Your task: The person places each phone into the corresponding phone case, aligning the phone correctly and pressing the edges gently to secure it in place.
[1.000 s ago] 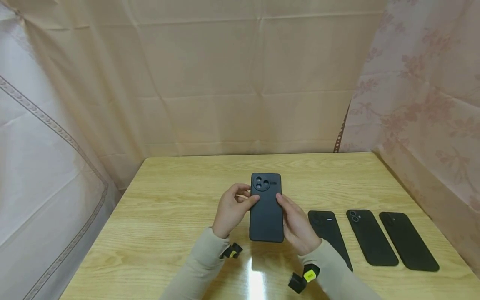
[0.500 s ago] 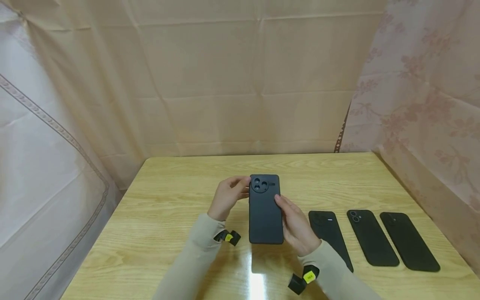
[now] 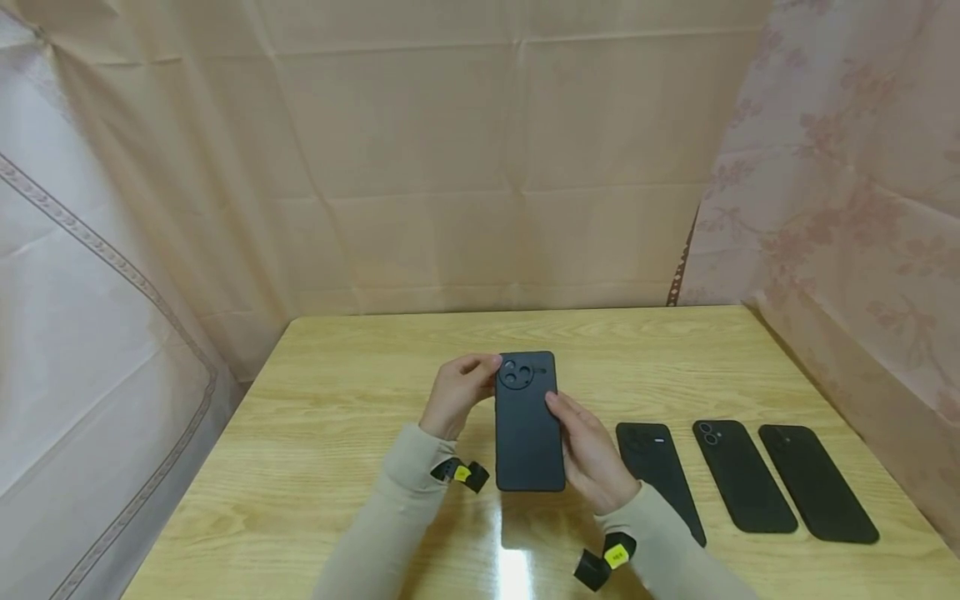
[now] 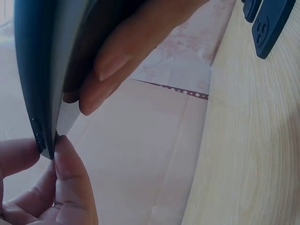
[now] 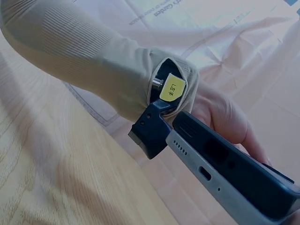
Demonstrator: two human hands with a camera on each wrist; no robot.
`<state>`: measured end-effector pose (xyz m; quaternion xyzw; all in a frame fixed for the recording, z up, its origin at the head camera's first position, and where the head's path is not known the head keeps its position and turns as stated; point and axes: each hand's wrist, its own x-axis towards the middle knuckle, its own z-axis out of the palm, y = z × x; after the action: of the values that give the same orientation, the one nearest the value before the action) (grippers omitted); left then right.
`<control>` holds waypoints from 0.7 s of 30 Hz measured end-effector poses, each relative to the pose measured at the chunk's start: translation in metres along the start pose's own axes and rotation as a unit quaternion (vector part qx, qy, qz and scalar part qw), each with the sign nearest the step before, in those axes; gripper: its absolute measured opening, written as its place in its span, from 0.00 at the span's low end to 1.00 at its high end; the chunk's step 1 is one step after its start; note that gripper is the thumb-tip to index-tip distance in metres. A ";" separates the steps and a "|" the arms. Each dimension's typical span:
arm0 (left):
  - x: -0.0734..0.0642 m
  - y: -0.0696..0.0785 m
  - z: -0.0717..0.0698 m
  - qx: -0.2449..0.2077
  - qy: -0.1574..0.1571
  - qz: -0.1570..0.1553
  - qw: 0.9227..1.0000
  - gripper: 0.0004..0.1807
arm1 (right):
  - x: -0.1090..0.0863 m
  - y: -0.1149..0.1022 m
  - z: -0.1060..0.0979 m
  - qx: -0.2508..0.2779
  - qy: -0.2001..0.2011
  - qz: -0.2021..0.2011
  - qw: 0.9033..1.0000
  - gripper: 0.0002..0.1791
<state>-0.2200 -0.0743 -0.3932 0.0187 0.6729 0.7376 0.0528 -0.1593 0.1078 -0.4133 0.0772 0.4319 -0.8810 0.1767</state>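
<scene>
A smartphone with a silver-grey edge (image 5: pixel 187 159) lies against a black phone case (image 5: pixel 234 171); in the right wrist view the case's end stands apart from the phone. Over the table, the head view shows the case's dark back (image 3: pixel 528 433) with its round camera ring. My left hand (image 3: pixel 459 392) pinches the upper left corner of the case between thumb and fingers. My right hand (image 3: pixel 592 454) grips the right side, thumb on the back and fingers behind, its fingertips (image 4: pixel 110 70) showing in the left wrist view. The phone's screen side is hidden in the head view.
On the wooden table (image 3: pixel 337 433), to the right, lie three more black cases or phones: one beside my right wrist (image 3: pixel 660 467), a middle one (image 3: pixel 742 475) and an outer one (image 3: pixel 817 483). Cloth curtains (image 3: pixel 480 167) hang behind and at both sides.
My left hand has gone from thumb on the case's back to its upper left corner. The phone and case have shifted slightly left and down. My right hand keeps its grip.
</scene>
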 end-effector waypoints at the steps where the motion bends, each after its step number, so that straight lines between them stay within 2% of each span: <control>1: 0.000 0.000 0.000 0.000 0.003 -0.001 1.000 0.16 | 0.000 0.000 0.000 0.000 -0.001 0.000 1.000 0.28; 8: -0.001 -0.002 0.001 0.003 0.017 -0.008 1.000 0.15 | 0.001 0.000 0.000 -0.008 -0.006 -0.002 1.000 0.29; 21: -0.010 -0.003 -0.001 0.003 -0.018 0.008 1.000 0.16 | 0.003 -0.006 -0.001 -0.042 0.005 -0.016 0.999 0.34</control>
<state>-0.2098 -0.0757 -0.3960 0.0372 0.6741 0.7353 0.0594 -0.1644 0.1113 -0.4106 0.0673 0.4707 -0.8643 0.1638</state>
